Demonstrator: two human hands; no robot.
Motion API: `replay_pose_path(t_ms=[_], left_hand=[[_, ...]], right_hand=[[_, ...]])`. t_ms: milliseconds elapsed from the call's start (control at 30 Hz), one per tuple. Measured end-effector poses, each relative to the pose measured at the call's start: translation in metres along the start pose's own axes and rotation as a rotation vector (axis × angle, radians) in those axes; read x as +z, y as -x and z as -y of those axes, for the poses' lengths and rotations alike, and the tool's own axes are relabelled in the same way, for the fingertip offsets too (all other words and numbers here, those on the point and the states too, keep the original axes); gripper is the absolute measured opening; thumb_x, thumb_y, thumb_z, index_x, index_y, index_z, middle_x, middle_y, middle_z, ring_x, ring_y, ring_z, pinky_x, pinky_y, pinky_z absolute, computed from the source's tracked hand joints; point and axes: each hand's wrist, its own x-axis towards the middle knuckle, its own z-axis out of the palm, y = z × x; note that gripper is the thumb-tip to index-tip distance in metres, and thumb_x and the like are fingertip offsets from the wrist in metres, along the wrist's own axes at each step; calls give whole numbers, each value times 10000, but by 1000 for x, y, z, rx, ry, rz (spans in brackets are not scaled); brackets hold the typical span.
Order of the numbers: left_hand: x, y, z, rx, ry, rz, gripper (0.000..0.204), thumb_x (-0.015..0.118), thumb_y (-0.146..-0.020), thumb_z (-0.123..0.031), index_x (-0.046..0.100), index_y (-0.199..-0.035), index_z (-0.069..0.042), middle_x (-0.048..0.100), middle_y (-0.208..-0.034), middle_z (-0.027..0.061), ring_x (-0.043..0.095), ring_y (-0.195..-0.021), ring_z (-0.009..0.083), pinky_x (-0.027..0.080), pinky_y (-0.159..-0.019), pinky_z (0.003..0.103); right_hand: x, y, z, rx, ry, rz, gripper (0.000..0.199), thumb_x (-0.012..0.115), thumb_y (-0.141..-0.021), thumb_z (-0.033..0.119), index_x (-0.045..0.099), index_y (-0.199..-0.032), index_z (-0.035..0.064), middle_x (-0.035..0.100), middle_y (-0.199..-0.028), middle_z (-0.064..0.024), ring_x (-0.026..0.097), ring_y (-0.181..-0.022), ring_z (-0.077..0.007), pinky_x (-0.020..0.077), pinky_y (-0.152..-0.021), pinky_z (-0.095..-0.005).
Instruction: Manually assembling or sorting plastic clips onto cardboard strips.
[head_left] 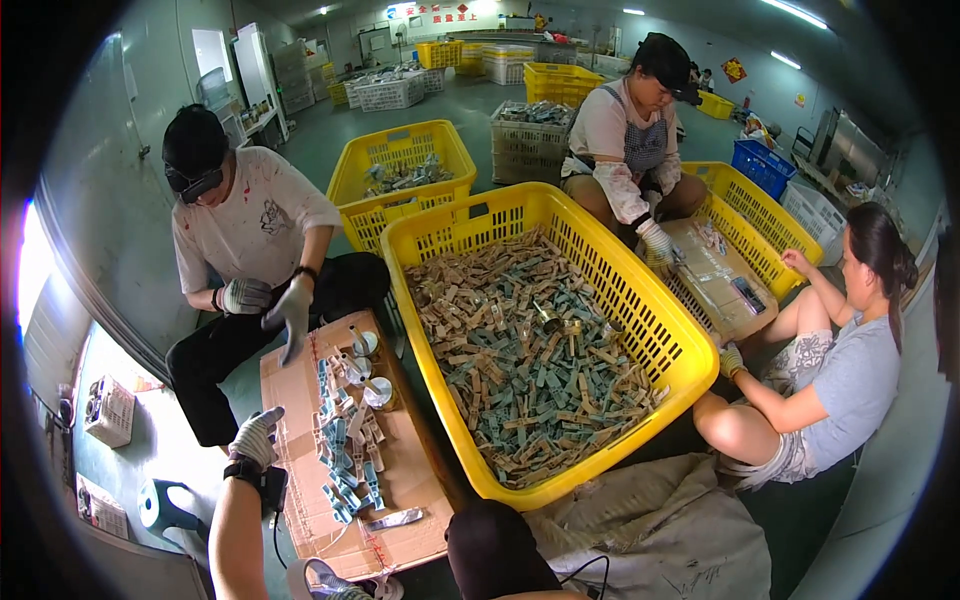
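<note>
My left hand point(256, 438), in a pale glove with a dark band at the wrist, is beside the left edge of a cardboard sheet point(420, 480). Its fingers are stretched out and nothing shows in them. Several small blue-grey and tan oblong pieces point(345, 450), somewhat like clips, lie in a loose row on the cardboard. Near their far end stand round containers point(378, 392) with whitish tops. A flat silvery piece point(395, 519) lies at the near end. My right hand point(348, 592) shows only as a bit of glove at the lower edge; its fingers are hidden.
A large yellow basket point(690, 375) full of similar pieces stands right of the cardboard. Across from me sits a co-worker point(255, 215) with gloved hands; two more people point(640, 130) sit beyond the basket. Grey cloth point(660, 530) lies in front, another yellow basket point(455, 150) behind.
</note>
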Motion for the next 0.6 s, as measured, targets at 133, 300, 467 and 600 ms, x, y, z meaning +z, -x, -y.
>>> replay_pose_path(t_ms=[133,300,467,600], left_hand=[[-3,2,3,18,-4,86,748,739,-770,-407,430,-1398,-142,321,-1520,75,179,-1420,325,53,-1094,642],[10,5,-4,-6,-26,93,800,735,-756,-469,412,-1409,-140,345,-1495,94,221,-1396,320,98,-1087,635],[13,19,-9,-35,-47,-72,981,760,-673,-624,366,-1429,-138,519,-1284,112,461,-1144,257,312,-992,578],[-42,37,12,715,-689,-29,809,748,-706,-602,506,-1314,-127,502,-771,-24,457,-717,133,412,-696,314]], right_hand=[[-4,-4,-8,-93,-5,-5,1013,742,-436,24,327,-1353,-89,224,-1477,-265,451,-1249,-381,473,-925,-404],[20,17,-25,-268,77,113,956,727,-471,49,359,-1346,-65,255,-1447,-264,475,-1222,-374,458,-941,-409],[166,109,23,64,-237,586,789,677,-659,189,383,-1368,8,397,-1314,-229,493,-1188,-326,420,-976,-393],[277,246,108,304,-554,1009,666,638,-809,302,403,-1386,66,511,-1207,-201,508,-1161,-288,390,-1004,-381]])
